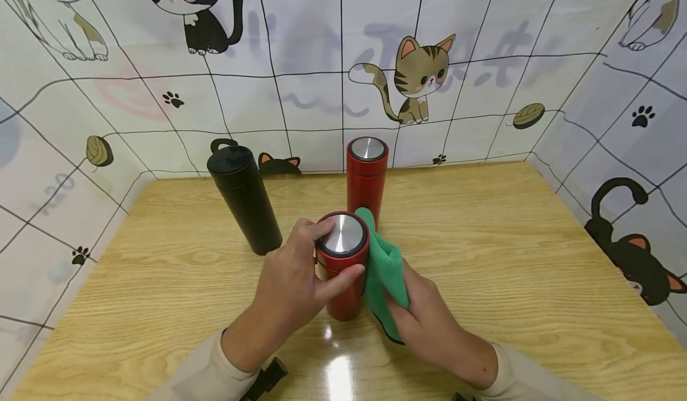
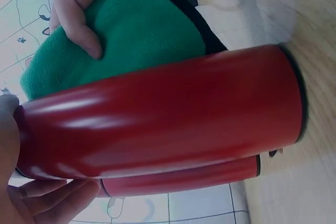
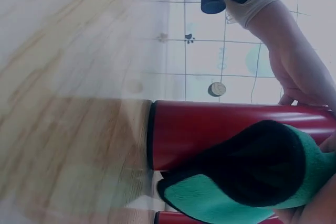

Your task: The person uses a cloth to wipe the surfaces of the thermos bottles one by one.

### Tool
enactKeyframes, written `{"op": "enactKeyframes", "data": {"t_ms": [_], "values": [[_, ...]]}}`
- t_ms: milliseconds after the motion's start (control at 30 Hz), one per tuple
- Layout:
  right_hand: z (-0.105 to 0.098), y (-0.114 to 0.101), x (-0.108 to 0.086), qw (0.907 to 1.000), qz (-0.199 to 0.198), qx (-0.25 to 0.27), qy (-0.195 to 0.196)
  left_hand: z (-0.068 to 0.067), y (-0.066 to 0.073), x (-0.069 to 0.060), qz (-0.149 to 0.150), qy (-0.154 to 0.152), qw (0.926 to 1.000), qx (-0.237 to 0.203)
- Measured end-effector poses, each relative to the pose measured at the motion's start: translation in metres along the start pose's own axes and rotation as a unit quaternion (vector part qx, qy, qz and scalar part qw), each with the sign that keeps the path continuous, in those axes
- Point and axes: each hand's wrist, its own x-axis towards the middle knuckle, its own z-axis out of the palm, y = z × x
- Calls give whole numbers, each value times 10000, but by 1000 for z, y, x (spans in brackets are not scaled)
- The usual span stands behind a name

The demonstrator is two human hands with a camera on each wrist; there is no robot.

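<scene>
Quickly, head: left grip [image 1: 292,284] curls round the top of an upright glossy red cylindrical bottle [image 1: 344,290] on the pale wooden surface [image 1: 515,258]; right grip [image 1: 426,317] clasps green fabric cloth [image 1: 385,267] against its right side. Left wrist: cloth runs along bottle's long axis. Right wrist: dark-edged cloth folds open beside bottle.

Left hand [image 1: 290,284] and right hand [image 1: 428,320], both gripping, wrists [image 1: 243,342] angled inward

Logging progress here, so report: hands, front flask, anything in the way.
Left hand gripping front red flask near its top. Right hand holding green cloth at that flask's side. Front flask upright. Second red flask close behind; nothing seen blocking the cloth.
</scene>
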Motion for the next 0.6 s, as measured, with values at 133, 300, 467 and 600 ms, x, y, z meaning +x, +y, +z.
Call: {"op": "enactKeyframes", "data": {"t_ms": [133,300,467,600], "values": [[-1,-1,-1,9970,-504,81,583,0,-2,0,147,13,9998,-105],[-2,0,-1,9959,-691,241,523,-3,-6,-1,268,-118,9994,-190],[-3,-1,1,10000,-20,-58,-27,-4,-5,-1,266,-169,9993,-190],[-5,-2,0,9987,-254,-340,271,-3,-3,-3,233,-132,9995,-181]]}}
